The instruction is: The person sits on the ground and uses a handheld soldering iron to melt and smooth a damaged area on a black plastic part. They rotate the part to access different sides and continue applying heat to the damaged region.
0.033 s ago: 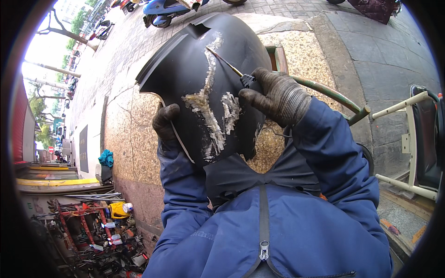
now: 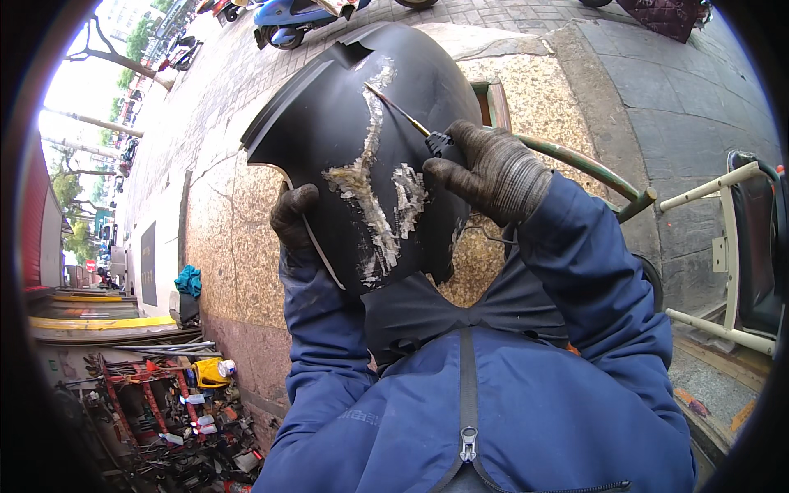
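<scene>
A curved black plastic shell (image 2: 304,135) with a notched edge fills the space before me, resting near my lap. Rough whitish and brownish melted seams (image 2: 362,185) run down its face in branching lines. My left hand (image 2: 293,209), in a dark glove, is closed on the shell's left edge, part of it hidden behind. Gloved in worn grey-black, my right hand (image 2: 489,168) grips a soldering iron (image 2: 408,120) by its black handle. The iron's thin dark tip meets the upper seam, or hovers just over it; I cannot tell which. A thin cord (image 2: 493,236) shows below that hand.
Scattered hand tools (image 2: 156,411) and small bottles lie at lower left, beside a yellow item (image 2: 212,372). A green worn bar (image 2: 575,162) passes behind my right hand. At right stands a cream metal-framed chair (image 2: 727,246). A blue scooter (image 2: 283,20) is parked on the far paving.
</scene>
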Motion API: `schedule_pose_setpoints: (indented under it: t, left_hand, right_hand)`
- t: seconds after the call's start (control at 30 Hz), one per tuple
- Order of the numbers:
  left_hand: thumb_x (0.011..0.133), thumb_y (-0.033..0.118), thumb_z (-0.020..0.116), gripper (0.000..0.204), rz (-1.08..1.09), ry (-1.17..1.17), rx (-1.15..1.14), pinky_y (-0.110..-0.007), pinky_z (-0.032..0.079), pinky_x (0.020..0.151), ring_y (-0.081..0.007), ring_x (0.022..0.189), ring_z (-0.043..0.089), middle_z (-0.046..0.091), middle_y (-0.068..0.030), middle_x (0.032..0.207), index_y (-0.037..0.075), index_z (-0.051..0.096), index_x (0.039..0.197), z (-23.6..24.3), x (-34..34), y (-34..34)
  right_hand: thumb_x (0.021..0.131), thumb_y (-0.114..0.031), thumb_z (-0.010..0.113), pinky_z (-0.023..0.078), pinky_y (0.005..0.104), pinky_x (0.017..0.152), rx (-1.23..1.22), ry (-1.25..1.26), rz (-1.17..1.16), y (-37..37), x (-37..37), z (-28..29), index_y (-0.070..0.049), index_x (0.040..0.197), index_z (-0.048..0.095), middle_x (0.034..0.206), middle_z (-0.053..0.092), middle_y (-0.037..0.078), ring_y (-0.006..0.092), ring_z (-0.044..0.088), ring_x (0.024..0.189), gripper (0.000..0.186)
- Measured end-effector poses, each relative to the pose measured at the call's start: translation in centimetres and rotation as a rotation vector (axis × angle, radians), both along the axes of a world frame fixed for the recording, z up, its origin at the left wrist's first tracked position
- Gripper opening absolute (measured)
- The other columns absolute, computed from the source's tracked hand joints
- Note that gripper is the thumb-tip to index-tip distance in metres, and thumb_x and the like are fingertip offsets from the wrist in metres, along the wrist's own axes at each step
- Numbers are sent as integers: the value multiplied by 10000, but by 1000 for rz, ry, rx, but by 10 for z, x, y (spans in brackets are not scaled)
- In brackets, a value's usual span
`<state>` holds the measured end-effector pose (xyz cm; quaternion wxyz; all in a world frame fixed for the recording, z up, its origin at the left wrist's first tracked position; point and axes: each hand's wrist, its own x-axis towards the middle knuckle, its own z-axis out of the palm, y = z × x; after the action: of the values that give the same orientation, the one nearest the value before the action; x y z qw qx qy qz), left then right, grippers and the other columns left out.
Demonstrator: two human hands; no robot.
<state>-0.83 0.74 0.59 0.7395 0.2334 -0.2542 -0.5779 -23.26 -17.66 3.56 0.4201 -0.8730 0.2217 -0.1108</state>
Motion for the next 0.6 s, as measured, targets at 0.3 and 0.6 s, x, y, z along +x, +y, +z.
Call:
schedule_pose_setpoints:
  t: [0.3,0.6]
  left_hand:
    - [831,143,596,470,-7,4,-2,-532,539,894,-414,1000,647,611,-313,1128,-160,518,1182,3,-1,-1]
    - [827,137,601,464,-3,3,-4,-532,541,891,-413,999,647,612,-313,1127,-160,523,1176,4,-1,-1]
  right_hand:
    - [911,-466,550,489,458,879,16,-16,8,1,-2,-1,66,1132,560,959,651,292,418,634,979,576]
    - [903,-451,571,487,452,882,27,61,-51,-3,-5,4,58,1140,562,982,649,293,415,632,990,562]
